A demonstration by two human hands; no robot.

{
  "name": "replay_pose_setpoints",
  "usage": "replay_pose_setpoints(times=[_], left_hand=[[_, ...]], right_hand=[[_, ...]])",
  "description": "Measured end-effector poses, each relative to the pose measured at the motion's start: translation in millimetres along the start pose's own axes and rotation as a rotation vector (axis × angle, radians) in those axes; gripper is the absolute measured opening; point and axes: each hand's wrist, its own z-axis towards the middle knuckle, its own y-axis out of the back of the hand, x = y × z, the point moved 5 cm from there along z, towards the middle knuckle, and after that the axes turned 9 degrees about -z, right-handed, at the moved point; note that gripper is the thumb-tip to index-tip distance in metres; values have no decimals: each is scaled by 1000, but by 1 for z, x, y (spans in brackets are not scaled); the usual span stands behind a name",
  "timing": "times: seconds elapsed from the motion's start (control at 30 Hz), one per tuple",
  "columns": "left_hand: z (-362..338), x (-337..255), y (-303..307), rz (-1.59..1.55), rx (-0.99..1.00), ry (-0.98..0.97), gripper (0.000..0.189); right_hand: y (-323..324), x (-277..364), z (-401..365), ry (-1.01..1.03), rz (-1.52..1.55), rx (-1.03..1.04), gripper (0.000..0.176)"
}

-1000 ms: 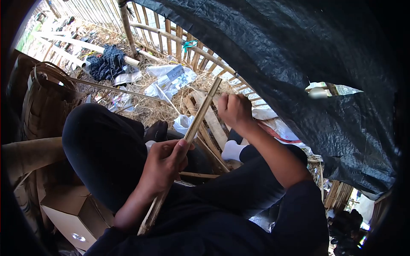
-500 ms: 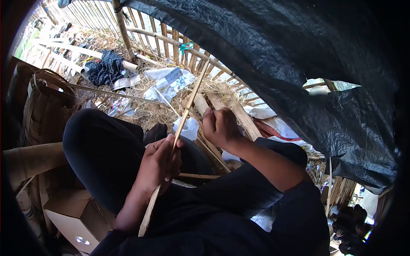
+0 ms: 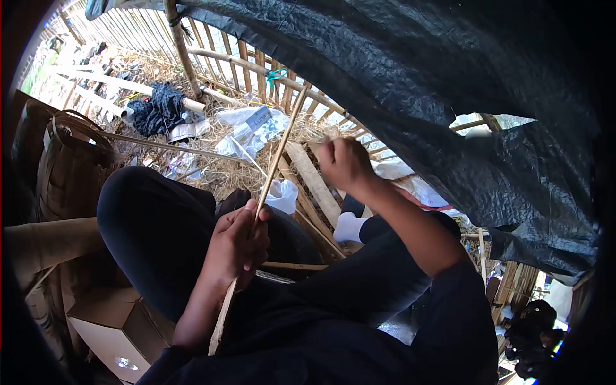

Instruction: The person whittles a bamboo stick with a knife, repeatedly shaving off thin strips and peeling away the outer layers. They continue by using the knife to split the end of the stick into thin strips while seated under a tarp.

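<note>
The left hand is curled tight around a thin bamboo strip, wrist bent, forearm rising from the lap. The strip slants from the lap up to the bamboo fence, its tip against the rails. The right hand is raised nearer the fence, closed in a fist clear of the strip. I cannot tell what it grips, if anything.

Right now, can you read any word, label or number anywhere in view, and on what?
No text can be read.
White plastic wrapper on the straw: grey label with print, too blurred to read.
Cardboard box: no print shows.
Bamboo strip in the left hand: unmarked.
</note>
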Motion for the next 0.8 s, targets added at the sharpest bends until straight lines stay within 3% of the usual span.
replay_pose_setpoints(times=[0.1,0.17,0.23,0.27,0.33,0.4,0.5,0.73,0.8], left_hand=[[1,-1,4,21,3,-40,32],[5,12,1,70,8,26,33],[4,17,-9,86,44,34,34],[3,18,-14,96,83,36,34],[3,18,-13,113,128,43,35],[5,19,-12,130,90,45,36],[6,18,-11,157,114,23,36],[4,16,-8,168,94,23,36],[5,16,-7,176,94,16,36]], right_hand=[[6,51,-33,133,143,102,50],[17,60,-37,117,215,144,53],[27,36,-27,35,323,105,59],[19,9,-19,-44,447,179,55],[43,-3,-1,-84,649,48,44],[57,-16,12,-63,406,-43,38],[57,-30,24,33,360,-44,31],[42,-42,39,-60,307,27,26],[35,-43,41,-160,47,244,28]])
